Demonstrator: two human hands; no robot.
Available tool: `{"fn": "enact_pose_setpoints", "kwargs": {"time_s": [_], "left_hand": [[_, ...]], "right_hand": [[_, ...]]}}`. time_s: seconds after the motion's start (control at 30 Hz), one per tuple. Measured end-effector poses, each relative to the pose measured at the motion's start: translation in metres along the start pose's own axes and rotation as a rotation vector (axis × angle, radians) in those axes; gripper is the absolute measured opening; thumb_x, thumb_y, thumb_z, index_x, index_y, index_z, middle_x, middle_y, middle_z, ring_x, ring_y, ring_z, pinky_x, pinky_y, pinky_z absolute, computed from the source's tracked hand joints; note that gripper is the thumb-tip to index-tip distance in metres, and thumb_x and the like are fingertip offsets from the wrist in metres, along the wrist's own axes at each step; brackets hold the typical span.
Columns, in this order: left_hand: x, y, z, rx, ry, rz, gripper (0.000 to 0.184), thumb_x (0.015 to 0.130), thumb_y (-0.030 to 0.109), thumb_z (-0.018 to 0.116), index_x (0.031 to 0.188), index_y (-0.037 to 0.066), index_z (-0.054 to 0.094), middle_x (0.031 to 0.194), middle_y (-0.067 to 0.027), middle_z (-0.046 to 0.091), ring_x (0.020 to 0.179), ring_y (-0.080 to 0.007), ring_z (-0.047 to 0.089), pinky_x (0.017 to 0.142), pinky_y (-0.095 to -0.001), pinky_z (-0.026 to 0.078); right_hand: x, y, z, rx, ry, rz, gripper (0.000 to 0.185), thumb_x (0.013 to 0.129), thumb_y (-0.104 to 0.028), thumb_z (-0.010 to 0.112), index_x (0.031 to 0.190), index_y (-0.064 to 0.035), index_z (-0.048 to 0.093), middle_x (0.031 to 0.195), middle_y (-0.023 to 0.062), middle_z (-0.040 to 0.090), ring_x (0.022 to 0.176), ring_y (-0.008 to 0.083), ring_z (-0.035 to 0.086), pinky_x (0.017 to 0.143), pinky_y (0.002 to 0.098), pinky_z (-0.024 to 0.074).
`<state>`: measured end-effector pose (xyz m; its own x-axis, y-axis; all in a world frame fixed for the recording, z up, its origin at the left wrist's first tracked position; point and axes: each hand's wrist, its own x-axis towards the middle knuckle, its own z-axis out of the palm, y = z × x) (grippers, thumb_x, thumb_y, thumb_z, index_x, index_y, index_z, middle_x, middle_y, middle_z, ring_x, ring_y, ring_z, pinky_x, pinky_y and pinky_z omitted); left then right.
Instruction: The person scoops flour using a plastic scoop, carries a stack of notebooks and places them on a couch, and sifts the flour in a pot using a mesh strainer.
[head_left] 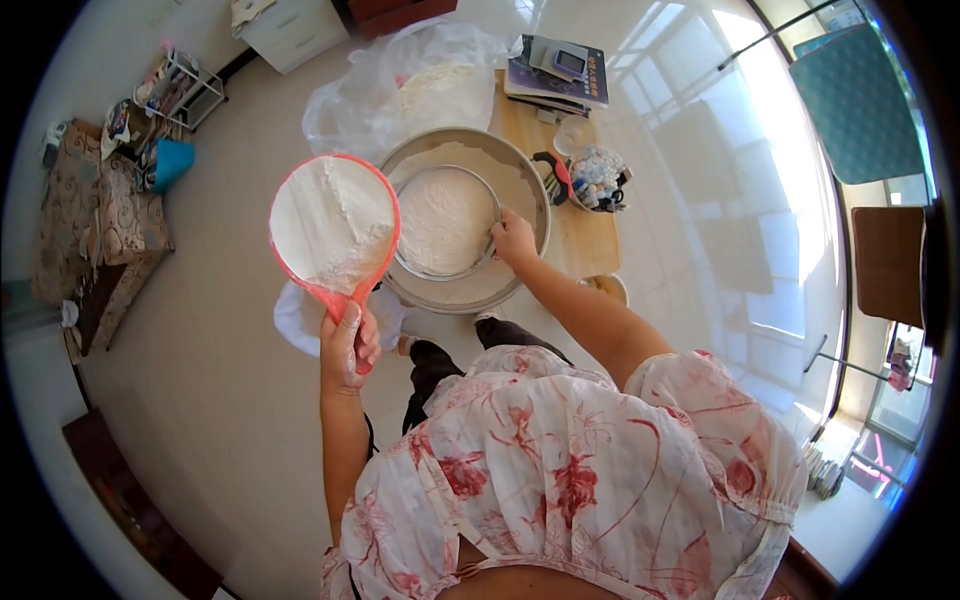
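Observation:
My left hand is closed around the handle of a red water scoop. White flour fills the scoop, which is held up left of a large round metal basin. My right hand grips the right edge of a round sieve, its fingers partly hidden by the hand. Inside the sieve lies a layer of white flour, and it sits over the basin, whose bottom is covered with pale powder.
A clear plastic bag with white powder lies behind the basin; a white bag is below the scoop. On the wooden board are books with a small device, a clear cup and a container of small packets.

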<state>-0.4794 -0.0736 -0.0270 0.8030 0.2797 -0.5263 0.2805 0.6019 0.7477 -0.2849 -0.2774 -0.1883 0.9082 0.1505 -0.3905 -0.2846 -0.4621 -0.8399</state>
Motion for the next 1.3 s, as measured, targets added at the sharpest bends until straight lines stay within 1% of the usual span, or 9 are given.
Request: {"fn": "enact_pose_setpoints", "kwargs": {"time_s": [0.2, 0.3, 0.4, 0.5, 0.6, 0.67, 1.0, 1.2, 1.3], "left_hand": [[0.001, 0.002, 0.006, -0.003, -0.019, 0.005, 0.039, 0.090, 0.034, 0.050, 0.112, 0.002, 0.046, 0.056, 0.0020, 0.038, 0.040, -0.0047, 0.033, 0.034, -0.0193, 0.031], [0.000, 0.003, 0.007, -0.006, -0.010, 0.001, 0.037, 0.090, 0.034, 0.050, 0.109, 0.002, 0.047, 0.056, 0.0019, 0.038, 0.040, -0.0048, 0.033, 0.033, -0.0192, 0.031], [0.002, -0.001, 0.004, -0.004, -0.024, 0.002, 0.036, 0.090, 0.034, 0.051, 0.106, 0.002, 0.047, 0.056, 0.0017, 0.039, 0.039, -0.0048, 0.033, 0.033, -0.0192, 0.031], [0.003, -0.001, 0.004, -0.005, -0.023, -0.008, 0.034, 0.089, 0.034, 0.051, 0.102, 0.003, 0.047, 0.056, 0.0014, 0.039, 0.039, -0.0048, 0.034, 0.033, -0.0193, 0.031], [0.001, 0.000, 0.007, -0.008, -0.022, -0.017, 0.032, 0.089, 0.034, 0.052, 0.100, 0.004, 0.047, 0.056, 0.0011, 0.039, 0.039, -0.0048, 0.034, 0.033, -0.0193, 0.031], [0.002, 0.001, 0.007, -0.002, -0.025, -0.015, 0.032, 0.089, 0.033, 0.052, 0.100, 0.004, 0.047, 0.056, 0.0010, 0.039, 0.039, -0.0048, 0.034, 0.033, -0.0192, 0.031], [0.000, -0.002, 0.011, -0.020, -0.019, -0.014, 0.028, 0.090, 0.031, 0.050, 0.099, 0.005, 0.046, 0.057, 0.0011, 0.039, 0.039, -0.0049, 0.033, 0.032, -0.0189, 0.031], [-0.002, -0.005, 0.010, -0.020, -0.026, -0.009, 0.027, 0.090, 0.031, 0.050, 0.097, 0.006, 0.045, 0.056, 0.0012, 0.039, 0.038, -0.0048, 0.033, 0.033, -0.0188, 0.031], [-0.003, -0.005, 0.013, -0.024, -0.029, -0.002, 0.027, 0.090, 0.031, 0.051, 0.097, 0.005, 0.045, 0.056, 0.0012, 0.039, 0.038, -0.0047, 0.033, 0.033, -0.0188, 0.031]], "right_hand": [[-0.004, -0.007, -0.002, 0.072, -0.002, 0.050, 0.021, 0.077, -0.007, 0.046, 0.094, 0.0010, 0.056, 0.064, 0.0161, 0.059, 0.048, 0.0244, 0.060, 0.045, 0.0342, 0.0490], [-0.001, -0.003, -0.002, -0.085, -0.034, -0.063, 0.023, 0.077, -0.006, 0.046, 0.096, 0.0012, 0.056, 0.065, 0.0162, 0.059, 0.050, 0.0241, 0.060, 0.045, 0.0344, 0.0499], [0.000, -0.006, -0.006, 0.121, 0.058, 0.034, 0.023, 0.078, -0.005, 0.045, 0.098, 0.0013, 0.055, 0.067, 0.0184, 0.059, 0.051, 0.0256, 0.061, 0.046, 0.0353, 0.0510], [0.000, -0.010, -0.013, -0.061, -0.058, -0.024, 0.023, 0.078, -0.005, 0.044, 0.097, 0.0020, 0.055, 0.070, 0.0212, 0.059, 0.053, 0.0274, 0.062, 0.046, 0.0360, 0.0514], [0.005, -0.004, -0.014, 0.125, 0.012, 0.087, 0.023, 0.078, -0.006, 0.043, 0.097, 0.0017, 0.055, 0.071, 0.0229, 0.059, 0.053, 0.0295, 0.062, 0.047, 0.0370, 0.0515], [0.000, -0.006, -0.010, -0.029, -0.096, 0.022, 0.021, 0.079, -0.006, 0.044, 0.096, 0.0019, 0.054, 0.072, 0.0221, 0.060, 0.054, 0.0293, 0.062, 0.048, 0.0374, 0.0512], [0.003, -0.009, -0.019, -0.110, -0.004, 0.089, 0.017, 0.080, -0.011, 0.047, 0.088, 0.0007, 0.055, 0.074, 0.0221, 0.061, 0.056, 0.0317, 0.062, 0.053, 0.0398, 0.0499], [0.018, -0.008, -0.019, -0.414, -0.091, -0.020, 0.017, 0.078, -0.013, 0.047, 0.086, 0.0000, 0.055, 0.077, 0.0212, 0.062, 0.071, 0.0367, 0.061, 0.066, 0.0438, 0.0488], [0.020, -0.012, -0.022, -0.292, -0.148, 0.129, 0.017, 0.077, -0.014, 0.049, 0.087, -0.0010, 0.055, 0.079, 0.0213, 0.062, 0.076, 0.0377, 0.061, 0.068, 0.0446, 0.0479]]}}
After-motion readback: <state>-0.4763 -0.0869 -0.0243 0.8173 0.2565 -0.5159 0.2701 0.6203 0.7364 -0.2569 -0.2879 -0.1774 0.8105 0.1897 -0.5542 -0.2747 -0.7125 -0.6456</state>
